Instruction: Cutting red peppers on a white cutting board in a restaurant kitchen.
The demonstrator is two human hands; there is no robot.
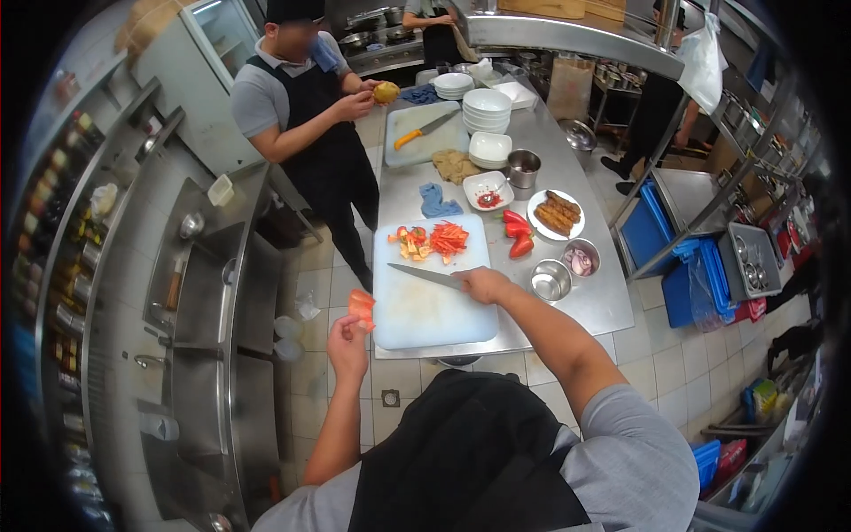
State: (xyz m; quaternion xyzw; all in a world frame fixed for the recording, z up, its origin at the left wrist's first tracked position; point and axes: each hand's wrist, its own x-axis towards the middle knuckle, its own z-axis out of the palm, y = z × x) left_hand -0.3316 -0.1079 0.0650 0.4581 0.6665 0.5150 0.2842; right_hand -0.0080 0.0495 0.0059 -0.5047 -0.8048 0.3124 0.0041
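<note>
My left hand (pixel 348 344) pinches a flat piece of red pepper (pixel 361 307) just off the left edge of the white cutting board (pixel 439 326). In my right hand (pixel 484 284) is the handle of a chef's knife (pixel 425 274), its blade lying level over the board and pointing left. Beyond the blade rests a heap of thin red pepper strips (pixel 449 237). Left of that heap sit pepper trimmings (pixel 413 243), with pale cores and red bits. Whole red peppers (pixel 519 234) lie on the steel table to the right of the board.
Two steel bowls, one with cut shallots (pixel 580 258), stand right of the board, near a plate of browned food (pixel 557 214). Farther back are a blue cloth (pixel 439 201) and stacked white bowls (pixel 486 112). A co-worker (pixel 302 100) holds a potato (pixel 385 92) beside another board with a yellow-handled knife (pixel 425 130).
</note>
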